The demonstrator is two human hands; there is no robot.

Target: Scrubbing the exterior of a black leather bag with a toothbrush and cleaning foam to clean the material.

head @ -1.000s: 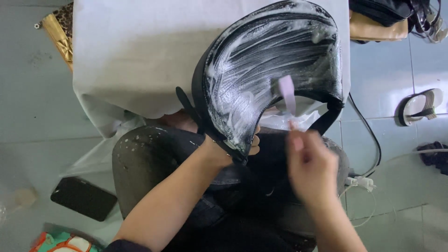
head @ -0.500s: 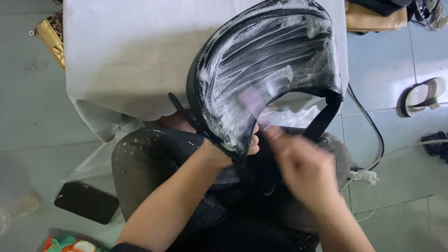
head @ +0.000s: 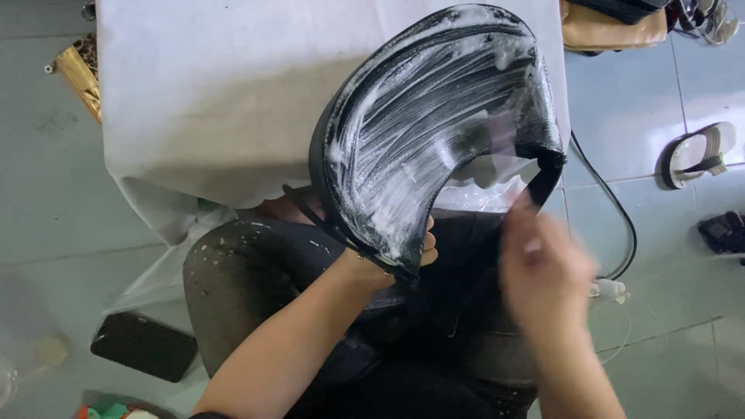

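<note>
A black curved leather bag (head: 434,132) is held up in front of me, its face smeared with streaky white foam. My left hand (head: 425,247) grips its lower edge from behind, so only the fingertips and wrist show. My right hand (head: 543,271) is motion-blurred just below the bag's right corner, beside a black strap (head: 543,182). It is closed around a small pale pink brush (head: 531,247), which shows only as a light patch between the fingers. My dark, paint-speckled trousers (head: 256,271) are underneath.
A table draped in white cloth (head: 194,101) stands behind the bag. On the tiled floor lie a flat black slab (head: 143,345) at the lower left, a sandal (head: 702,151), a dark shoe (head: 722,233) and a black cable (head: 617,209) at the right.
My right hand has swept down and to the right, from the foamy face of the bag to below its right corner. The left hand has kept its grip on the bag.
</note>
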